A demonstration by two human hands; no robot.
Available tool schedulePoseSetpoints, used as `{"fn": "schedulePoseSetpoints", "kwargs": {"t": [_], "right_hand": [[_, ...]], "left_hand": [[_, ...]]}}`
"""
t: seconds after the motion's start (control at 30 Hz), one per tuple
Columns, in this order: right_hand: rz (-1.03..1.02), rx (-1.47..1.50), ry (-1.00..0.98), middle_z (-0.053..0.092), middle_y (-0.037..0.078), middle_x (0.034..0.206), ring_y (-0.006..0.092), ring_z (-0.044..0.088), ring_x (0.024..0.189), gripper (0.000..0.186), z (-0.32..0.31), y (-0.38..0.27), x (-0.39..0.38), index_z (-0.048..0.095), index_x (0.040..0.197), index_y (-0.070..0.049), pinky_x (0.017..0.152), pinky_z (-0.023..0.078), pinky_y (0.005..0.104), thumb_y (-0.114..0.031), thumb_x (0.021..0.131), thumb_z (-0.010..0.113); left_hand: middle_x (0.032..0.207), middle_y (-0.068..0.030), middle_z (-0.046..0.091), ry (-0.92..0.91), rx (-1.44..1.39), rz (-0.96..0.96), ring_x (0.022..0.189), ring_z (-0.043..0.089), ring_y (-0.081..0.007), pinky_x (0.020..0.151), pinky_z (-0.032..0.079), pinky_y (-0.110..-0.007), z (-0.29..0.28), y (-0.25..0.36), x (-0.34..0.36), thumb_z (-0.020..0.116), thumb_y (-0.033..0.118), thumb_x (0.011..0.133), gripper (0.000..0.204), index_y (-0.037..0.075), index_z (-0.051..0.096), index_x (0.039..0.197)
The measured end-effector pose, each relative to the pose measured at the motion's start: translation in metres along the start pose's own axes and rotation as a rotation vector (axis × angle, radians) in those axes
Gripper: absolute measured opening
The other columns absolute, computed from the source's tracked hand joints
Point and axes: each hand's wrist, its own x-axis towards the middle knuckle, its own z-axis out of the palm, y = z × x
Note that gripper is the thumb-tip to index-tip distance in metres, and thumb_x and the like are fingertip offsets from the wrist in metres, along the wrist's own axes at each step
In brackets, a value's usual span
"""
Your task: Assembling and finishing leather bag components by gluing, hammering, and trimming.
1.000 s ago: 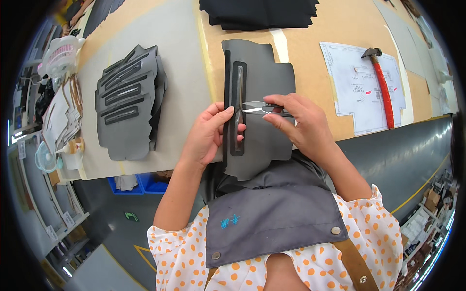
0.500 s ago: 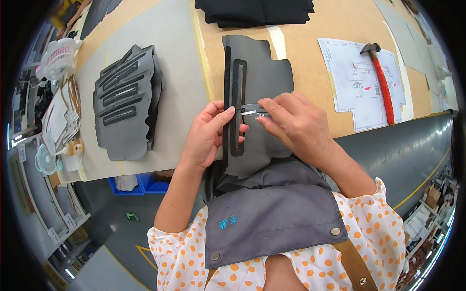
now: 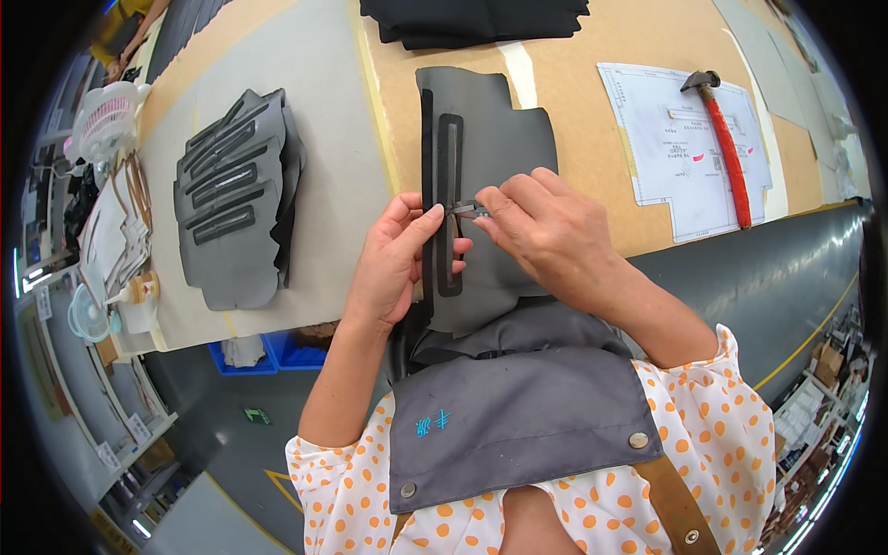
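Note:
A grey sheet-material panel [image 3: 509,148] with a notched outline lies in front of me, its near end over the table edge. A black strip runs down its left side, beside a long black-framed slot [image 3: 450,157]. My left hand [image 3: 393,254] grips the panel's left side, thumb on top beside the slot, with fingertips showing through the slot. In my right hand [image 3: 546,222] is a pair of small thread snips [image 3: 470,210], mostly hidden by the fingers. Their tips point left and meet the slot's middle, close to my left thumb.
Similar grey panels [image 3: 222,268] lie stacked to the left. A red-handled hammer [image 3: 728,157] rests on a printed paper pattern [image 3: 647,120] at right. Black material [image 3: 472,23] is piled at the far side. A small fan [image 3: 109,116] and blue bins [image 3: 277,353] are at left.
The snips have moved slightly left and down into my right hand's grip, and less of them shows. My right hand has shifted a little left; the left hand keeps its hold.

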Motion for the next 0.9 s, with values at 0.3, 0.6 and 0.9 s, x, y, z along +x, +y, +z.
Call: {"fn": "schedulePoseSetpoints", "kwargs": {"t": [0.3,0.6,0.9], "right_hand": [[0.079,0.105,0.067,0.060,0.004,0.087,0.0207,0.061,0.079,0.023,0.000,0.018,-0.003,0.068,0.103,-0.008,0.064,0.052,0.0344,-0.020,0.086,0.078],[0.577,0.583,-0.112,0.056,0.013,0.078,0.0298,0.053,0.069,0.032,0.006,0.050,-0.004,0.060,0.086,0.001,0.064,0.044,0.0395,-0.025,0.091,0.078],[0.552,0.611,-0.104,0.054,0.004,0.073,0.0126,0.049,0.068,0.032,0.009,0.050,0.005,0.058,0.083,-0.001,0.062,0.042,0.0304,-0.025,0.098,0.072]], "left_hand": [[0.097,-0.0044,0.069,0.055,-0.060,0.035,0.086,0.074,-0.0164,0.070,0.065,-0.032,-0.007,-0.009,0.003,0.063,0.017,0.104,0.017,0.005,0.058,0.116],[0.094,-0.0020,0.071,0.262,0.681,0.208,0.077,0.065,-0.0063,0.067,0.056,-0.021,-0.010,0.025,0.042,0.077,0.030,0.096,0.041,-0.002,0.067,0.120],[0.093,-0.0068,0.074,0.124,0.747,0.277,0.078,0.069,-0.0089,0.063,0.055,-0.020,-0.012,0.044,0.089,0.076,0.018,0.094,0.032,-0.003,0.068,0.117]]}}
